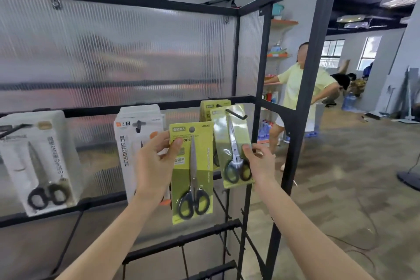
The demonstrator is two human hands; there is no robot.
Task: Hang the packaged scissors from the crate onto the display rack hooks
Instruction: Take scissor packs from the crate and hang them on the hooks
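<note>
- Hands first: our left hand (pixel 156 161) pinches a green scissors pack (pixel 192 173) by its upper left edge, thumb on the front, holding it upright just in front of the rack and clear of any hook.
- Our right hand (pixel 258 161) grips a second green pack (pixel 234 145) at its right edge; its hang hole sits on the rightmost hook (pixel 236 114), with more green packs (pixel 208 107) behind it.
- Progress, as we judge it: three hooks along the rack's middle bar (pixel 181 103) already carry stock, namely a clear-boxed pair (pixel 38 161) at the left end, a white stack (pixel 138 134) mid-bar and the green stack at the right end. The left-hand pack is not yet hung. The crate is out of view, so we cannot tell how much is left.
- Rack: a black frame (pixel 318 75) backed with ribbed translucent panels (pixel 113 52), with bare hook bars (pixel 181 241) lower down.
- Room: wood-look floor (pixel 352 177), shelves of goods and a person in a pale yellow top (pixel 297 86) beyond the frame.
</note>
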